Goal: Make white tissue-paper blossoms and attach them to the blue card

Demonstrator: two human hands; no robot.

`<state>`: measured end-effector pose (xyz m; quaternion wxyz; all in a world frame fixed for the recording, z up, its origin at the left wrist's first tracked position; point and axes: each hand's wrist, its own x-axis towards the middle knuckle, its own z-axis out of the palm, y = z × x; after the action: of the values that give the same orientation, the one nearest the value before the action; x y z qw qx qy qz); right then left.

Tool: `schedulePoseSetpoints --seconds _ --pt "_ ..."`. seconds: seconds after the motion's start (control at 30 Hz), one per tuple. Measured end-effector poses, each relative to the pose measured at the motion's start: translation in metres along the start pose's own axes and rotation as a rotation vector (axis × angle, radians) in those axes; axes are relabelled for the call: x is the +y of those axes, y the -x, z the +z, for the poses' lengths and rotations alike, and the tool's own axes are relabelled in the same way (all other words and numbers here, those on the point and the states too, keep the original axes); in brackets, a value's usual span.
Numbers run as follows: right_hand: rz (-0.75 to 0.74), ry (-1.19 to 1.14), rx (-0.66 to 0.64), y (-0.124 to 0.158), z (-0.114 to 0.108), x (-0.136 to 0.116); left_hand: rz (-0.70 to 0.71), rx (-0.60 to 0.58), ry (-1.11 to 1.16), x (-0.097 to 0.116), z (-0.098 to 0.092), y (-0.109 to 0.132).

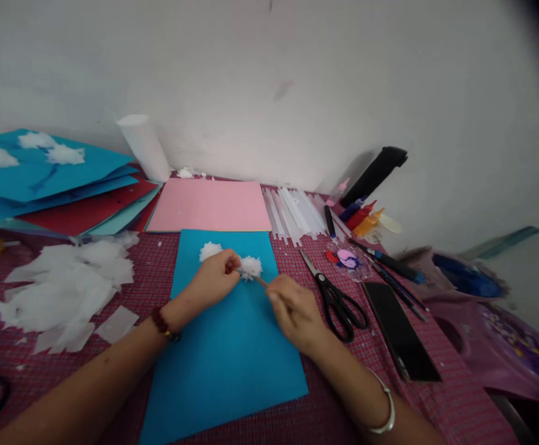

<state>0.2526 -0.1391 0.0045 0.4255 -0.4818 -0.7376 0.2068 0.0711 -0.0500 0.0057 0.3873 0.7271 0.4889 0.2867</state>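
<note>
The right hand (296, 314) pinches a thin stick (261, 281) at the white puff (251, 266), inside the one o'clock edge of the blue sheet (225, 364). At the puff's nine, the left hand (218, 273) bunches nearly closed, any hold unclear. Blue stretches toward six; scissors (337, 296) flank four.

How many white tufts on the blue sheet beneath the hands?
2. One tuft just beyond the left hand; another tuft between its fingertips and the right hand's thin stick. The left hand may hide more.
</note>
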Motion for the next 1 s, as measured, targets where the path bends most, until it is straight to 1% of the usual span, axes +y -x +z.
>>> schedulePoseSetpoints --seconds 0.07,0.1,0.13,0.17,0.2,0.23,0.27,0.33,0.4,0.43,0.47,0.53,0.6,0.67,0.77,0.83,0.9,0.97,1.0 --pt "0.234 -0.325 0.197 -0.003 -0.002 0.007 -0.006 0.015 0.092 0.011 -0.017 -0.001" --pt "0.346 -0.479 0.26 -0.004 -0.002 0.011 -0.004 0.047 0.13 0.018 -0.029 0.0" --pt "0.439 -0.603 0.285 -0.005 -0.001 0.016 0.001 0.1 0.154 0.026 -0.044 0.002" --pt "0.497 -0.692 0.28 -0.006 0.0 0.02 0.011 0.159 0.156 0.034 -0.059 0.005" --pt "0.527 -0.739 0.265 -0.006 0.001 0.023 0.032 0.212 0.13 0.041 -0.075 0.008" --pt "0.542 -0.752 0.249 -0.006 0.002 0.025 0.051 0.226 0.082 0.045 -0.09 0.013" --pt "0.542 -0.744 0.238 -0.005 0.003 0.026 0.06 0.192 0.019 0.048 -0.104 0.018" --pt "0.532 -0.702 0.194 -0.005 0.005 0.027 0.055 0.035 -0.12 0.043 -0.129 0.031" --pt "0.524 -0.649 0.142 -0.005 0.004 0.025 0.025 -0.151 -0.268 0.027 -0.146 0.047" --pt "0.52 -0.62 0.118 -0.006 0.004 0.024 0.006 -0.224 -0.35 0.018 -0.152 0.055" --pt "0.514 -0.592 0.096 -0.006 0.003 0.023 -0.009 -0.274 -0.435 0.008 -0.155 0.064" --pt "0.5 -0.543 0.065 -0.007 0.002 0.021 -0.003 -0.335 -0.594 -0.008 -0.156 0.079" --pt "0.487 -0.511 0.053 -0.007 0.001 0.019 0.057 -0.351 -0.704 -0.021 -0.151 0.089" --pt "0.481 -0.497 0.056 -0.007 0.001 0.019 0.109 -0.349 -0.773 -0.031 -0.145 0.093" --pt "0.477 -0.49 0.068 -0.007 0.002 0.018 0.099 -0.356 -0.812 -0.042 -0.142 0.094" --pt "0.461 -0.489 0.078 -0.007 0.002 0.015 0.079 -0.365 -0.795 -0.044 -0.143 0.094" --pt "0.426 -0.487 0.077 -0.007 0.003 0.012 0.072 -0.339 -0.761 -0.04 -0.145 0.092" --pt "0.391 -0.481 0.072 -0.007 0.005 0.011 0.096 -0.262 -0.723 -0.028 -0.145 0.087" --pt "0.38 -0.476 0.067 -0.007 0.006 0.012 0.109 -0.258 -0.691 -0.02 -0.145 0.083"
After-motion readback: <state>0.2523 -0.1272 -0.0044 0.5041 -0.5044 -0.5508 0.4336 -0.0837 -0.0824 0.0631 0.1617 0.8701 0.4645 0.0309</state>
